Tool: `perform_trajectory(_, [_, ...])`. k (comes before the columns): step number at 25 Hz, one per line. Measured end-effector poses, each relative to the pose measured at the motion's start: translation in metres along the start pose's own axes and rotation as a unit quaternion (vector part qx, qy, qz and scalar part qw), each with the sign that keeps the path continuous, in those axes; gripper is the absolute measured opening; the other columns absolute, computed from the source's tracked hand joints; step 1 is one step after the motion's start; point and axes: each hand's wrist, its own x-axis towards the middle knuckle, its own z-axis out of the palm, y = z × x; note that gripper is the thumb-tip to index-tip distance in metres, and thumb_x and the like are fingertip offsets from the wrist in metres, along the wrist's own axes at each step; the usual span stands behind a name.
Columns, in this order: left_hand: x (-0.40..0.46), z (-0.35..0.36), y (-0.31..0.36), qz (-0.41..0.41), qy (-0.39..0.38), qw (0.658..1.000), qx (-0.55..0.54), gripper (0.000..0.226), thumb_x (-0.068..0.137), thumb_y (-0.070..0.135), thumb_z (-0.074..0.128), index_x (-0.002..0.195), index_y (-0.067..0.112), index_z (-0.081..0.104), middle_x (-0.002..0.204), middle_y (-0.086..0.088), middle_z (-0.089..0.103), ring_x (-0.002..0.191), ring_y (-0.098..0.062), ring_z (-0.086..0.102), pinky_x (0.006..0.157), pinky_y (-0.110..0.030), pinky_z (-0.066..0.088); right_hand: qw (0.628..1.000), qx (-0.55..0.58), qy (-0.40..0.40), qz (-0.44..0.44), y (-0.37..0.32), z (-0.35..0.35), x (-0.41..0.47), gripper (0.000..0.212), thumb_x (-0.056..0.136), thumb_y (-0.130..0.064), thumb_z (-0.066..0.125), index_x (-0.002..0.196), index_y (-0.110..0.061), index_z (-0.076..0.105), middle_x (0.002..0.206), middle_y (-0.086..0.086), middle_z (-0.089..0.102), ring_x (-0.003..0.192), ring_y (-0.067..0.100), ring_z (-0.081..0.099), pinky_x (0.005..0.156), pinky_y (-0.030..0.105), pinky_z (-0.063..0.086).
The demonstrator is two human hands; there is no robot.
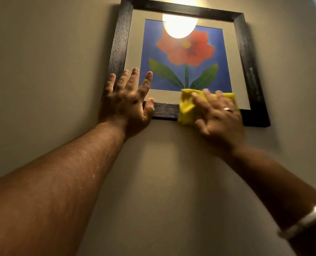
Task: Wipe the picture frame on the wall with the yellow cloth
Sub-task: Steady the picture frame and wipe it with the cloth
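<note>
We are pressing our left hand (pixel 128 100), fingers straight and spread, on the lower left corner of the black picture frame (pixel 119 45) hanging on the wall (pixel 42 71). Our right hand (pixel 216 115) is holding a yellow cloth (pixel 186 104) against the bottom edge; it is blurred, so the fingers probably lie flat.

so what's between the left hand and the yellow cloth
Only bare bottom rail of the black frame and its mat, seen in the head view.

Our forearms are bare and hairy, the left arm (pixel 61 182) flecked with pale specks. We wear a ring (pixel 227 109) on the right hand (pixel 218 119) and a broad silver bangle (pixel 304 221) up that arm.
</note>
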Motion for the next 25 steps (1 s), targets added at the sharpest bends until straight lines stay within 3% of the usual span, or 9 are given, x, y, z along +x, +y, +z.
perform_trajectory(2, [-0.001,0.000,-0.001,-0.005,-0.002,1.000,0.002,0.069,0.088,0.047,0.028,0.153,0.030,0.018,0.160,-0.015,0.027,0.148,-0.034,0.024,0.121,-0.053,0.011,0.997,0.011,-0.019,-0.074,-0.023,0.008,-0.005,0.064,0.086,-0.043,0.036,0.147,-0.032,0.021,0.158,0.003,0.024,0.147,0.028,0.014,0.120,0.042,0.007])
perform_trajectory(4, [-0.001,-0.001,0.000,-0.007,0.001,1.000,-0.002,0.068,0.087,0.047,0.029,0.153,0.030,0.020,0.160,-0.016,0.028,0.147,-0.034,0.026,0.120,-0.053,0.012,0.996,0.037,-0.038,-0.071,0.001,0.002,-0.018,0.073,0.083,-0.040,0.042,0.149,-0.031,0.011,0.158,0.004,0.023,0.148,0.024,0.013,0.121,0.039,0.007])
perform_trajectory(8, [-0.001,-0.002,-0.001,0.001,-0.010,1.000,0.003,0.068,0.087,0.048,0.028,0.153,0.031,0.020,0.159,-0.015,0.029,0.146,-0.034,0.027,0.120,-0.053,0.013,0.995,-0.015,-0.059,0.074,0.094,-0.031,-0.030,0.079,0.075,-0.039,0.036,0.149,-0.027,0.013,0.161,0.006,0.014,0.148,0.029,0.010,0.120,0.045,0.013])
perform_trajectory(11, [0.000,-0.001,0.000,0.004,-0.010,1.000,0.002,0.070,0.086,0.051,0.028,0.153,0.031,0.019,0.160,-0.015,0.028,0.146,-0.034,0.027,0.120,-0.054,0.014,0.988,-0.013,-0.050,0.146,0.092,-0.035,0.011,0.072,0.081,-0.044,0.026,0.149,-0.026,0.015,0.162,0.008,0.007,0.148,0.029,0.004,0.119,0.045,0.010])
perform_trajectory(13, [0.000,0.000,0.000,0.003,-0.009,1.000,0.002,0.070,0.086,0.052,0.027,0.153,0.032,0.019,0.161,-0.015,0.026,0.147,-0.034,0.026,0.120,-0.054,0.013,0.994,-0.028,-0.053,0.091,0.055,-0.021,0.026,0.067,0.087,-0.041,0.034,0.149,-0.023,0.018,0.161,0.010,0.009,0.148,0.029,0.006,0.119,0.041,0.007])
perform_trajectory(16, [0.000,-0.001,-0.002,0.000,-0.009,1.000,0.008,0.072,0.086,0.053,0.026,0.153,0.032,0.017,0.162,-0.015,0.022,0.148,-0.034,0.022,0.121,-0.054,0.011,0.993,-0.023,-0.069,-0.093,0.015,-0.001,-0.002,0.071,0.084,-0.042,0.037,0.149,-0.025,0.017,0.160,0.001,0.009,0.148,0.022,0.004,0.120,0.036,0.001])
perform_trajectory(18, [-0.001,-0.001,-0.001,0.002,-0.008,1.000,0.004,0.072,0.086,0.053,0.026,0.153,0.032,0.016,0.162,-0.015,0.022,0.149,-0.034,0.022,0.121,-0.054,0.010,0.990,-0.024,-0.066,-0.118,0.035,-0.004,-0.025,0.071,0.082,-0.043,0.038,0.148,-0.029,0.014,0.158,-0.003,0.007,0.147,0.019,0.003,0.120,0.038,0.002])
perform_trajectory(22, [0.000,0.000,-0.001,0.008,-0.005,1.000,0.010,0.071,0.086,0.053,0.027,0.154,0.032,0.016,0.162,-0.015,0.022,0.149,-0.034,0.022,0.121,-0.054,0.010,0.998,-0.044,-0.047,-0.026,0.107,-0.026,-0.003,0.075,0.079,-0.053,0.024,0.148,-0.025,0.019,0.160,0.007,0.017,0.147,0.031,0.013,0.118,0.048,0.015])
perform_trajectory(25, [0.001,0.001,-0.003,0.010,-0.001,1.000,0.012,0.071,0.086,0.052,0.027,0.154,0.032,0.016,0.162,-0.015,0.023,0.148,-0.035,0.022,0.120,-0.055,0.011,0.997,-0.039,-0.056,0.043,0.122,-0.029,0.086,0.072,0.085,-0.051,0.025,0.150,-0.023,0.012,0.162,0.006,0.006,0.148,0.029,0.003,0.120,0.047,0.010])
